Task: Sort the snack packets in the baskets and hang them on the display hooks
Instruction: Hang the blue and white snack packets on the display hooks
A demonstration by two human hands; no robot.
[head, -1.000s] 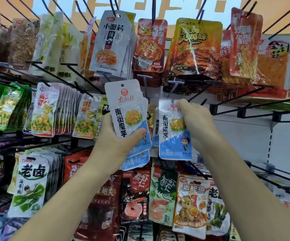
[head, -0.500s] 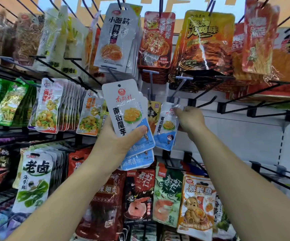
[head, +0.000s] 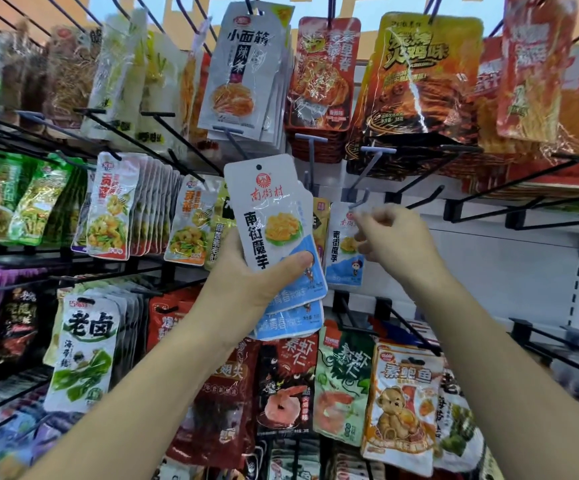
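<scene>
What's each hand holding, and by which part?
Left hand grips the white-and-blue packet stack by its lower half, thumb across the front. Right hand: at the hung packet, top edge; blur hides any pinch.

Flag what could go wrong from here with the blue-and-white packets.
1. The right hand is blurred at the top of the hung konjac packet, close to the hook. Whether the hole sits fully on the wire is unclear, so the packet may drop on release.
2. The left hand holds a fanned stack of konjac packets under one thumb; the lower ones could slide out.
</scene>
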